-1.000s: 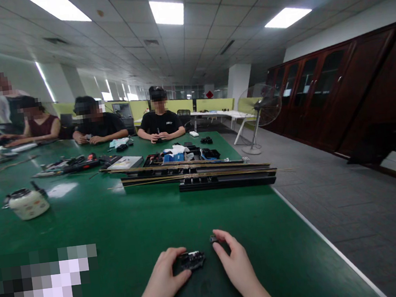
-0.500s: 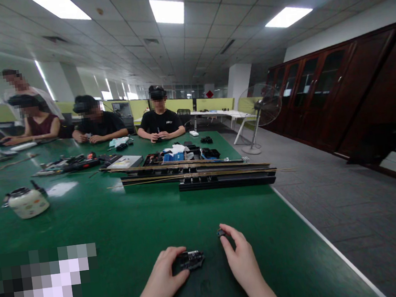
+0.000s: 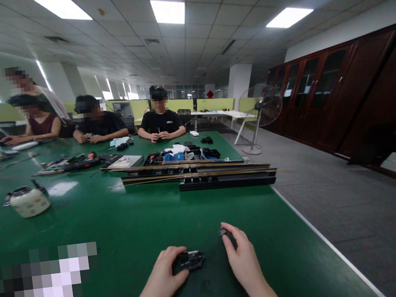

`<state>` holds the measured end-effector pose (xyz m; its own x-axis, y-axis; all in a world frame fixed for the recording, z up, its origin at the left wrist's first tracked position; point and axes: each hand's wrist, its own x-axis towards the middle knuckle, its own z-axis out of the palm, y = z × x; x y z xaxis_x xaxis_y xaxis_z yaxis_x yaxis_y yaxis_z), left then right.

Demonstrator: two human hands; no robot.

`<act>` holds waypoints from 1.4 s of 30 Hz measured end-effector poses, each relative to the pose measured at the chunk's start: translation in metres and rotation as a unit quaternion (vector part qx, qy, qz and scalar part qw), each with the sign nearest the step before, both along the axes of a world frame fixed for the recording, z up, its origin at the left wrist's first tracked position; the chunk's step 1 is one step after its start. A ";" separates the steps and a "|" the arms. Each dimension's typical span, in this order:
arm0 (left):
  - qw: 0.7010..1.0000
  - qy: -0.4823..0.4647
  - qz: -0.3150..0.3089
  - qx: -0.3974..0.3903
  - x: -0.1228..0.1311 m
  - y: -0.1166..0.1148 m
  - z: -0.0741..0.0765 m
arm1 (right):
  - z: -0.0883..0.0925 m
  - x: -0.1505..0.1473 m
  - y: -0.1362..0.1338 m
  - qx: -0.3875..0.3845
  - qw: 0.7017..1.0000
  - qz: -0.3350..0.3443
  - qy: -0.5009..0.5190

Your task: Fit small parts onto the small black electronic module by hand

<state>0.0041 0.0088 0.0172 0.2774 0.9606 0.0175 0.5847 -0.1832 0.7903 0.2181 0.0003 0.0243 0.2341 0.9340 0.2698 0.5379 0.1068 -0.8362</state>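
Between the thumb and fingers of my left hand (image 3: 170, 272) is a black part with metal pieces (image 3: 193, 260), held by its left end just above or on the green table (image 3: 122, 235). To the right, my right hand (image 3: 241, 254) pinches a small grey piece (image 3: 223, 231) between thumb and fingertip. The two parts are apart from each other. The fine detail of both parts is too small to make out.
Black rails (image 3: 227, 181) with thin brass-coloured rods lie across the table ahead. Beyond them are tools and blue packets (image 3: 174, 156). A cream pot (image 3: 29, 202) stands at the left. People sit at the far side; a standing fan (image 3: 255, 127) is at the right.
My right hand and the small grey piece have shifted very slightly to the right. The left hand looks unmoved. In the background at the left, the standing person has moved a little rightward.
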 end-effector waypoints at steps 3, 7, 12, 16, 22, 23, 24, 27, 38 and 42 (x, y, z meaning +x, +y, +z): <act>1.000 0.000 0.001 -0.004 0.000 0.000 0.002 | -0.001 -0.001 0.000 0.001 1.000 0.001 0.000; 1.000 -0.002 0.005 -0.011 0.001 0.000 0.003 | -0.004 -0.002 0.001 0.009 1.000 0.008 0.001; 1.000 0.000 0.005 -0.010 0.001 0.000 0.002 | -0.007 -0.005 0.000 -0.020 0.998 0.051 -0.023; 1.000 -0.001 0.012 -0.011 0.000 0.000 0.001 | -0.006 -0.016 -0.004 -0.038 0.994 0.093 -0.031; 1.000 -0.008 0.010 -0.009 -0.002 0.002 -0.005 | 0.002 -0.037 -0.012 -0.050 0.988 0.147 0.015; 1.000 -0.009 0.009 -0.010 -0.002 0.002 -0.006 | 0.004 -0.040 -0.013 -0.046 0.987 0.154 0.020; 1.000 -0.011 0.008 -0.010 -0.002 0.002 -0.006 | 0.005 -0.042 -0.014 -0.040 0.986 0.158 0.022; 1.000 -0.014 0.004 -0.004 -0.003 0.002 -0.006 | 0.007 -0.045 -0.015 -0.014 0.985 0.171 0.014; 1.000 -0.021 0.002 0.000 -0.002 0.003 -0.008 | -0.002 -0.044 -0.011 -0.033 0.976 0.182 -0.114; 1.000 -0.019 0.003 0.002 0.000 0.004 -0.007 | 0.002 -0.043 -0.013 -0.030 0.974 0.184 -0.129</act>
<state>0.0038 0.0126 0.0101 0.2708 0.9621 0.0315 0.5556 -0.1830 0.8111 0.1750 -0.0132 0.0264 -0.1876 0.9580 0.2171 0.6654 0.2865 -0.6893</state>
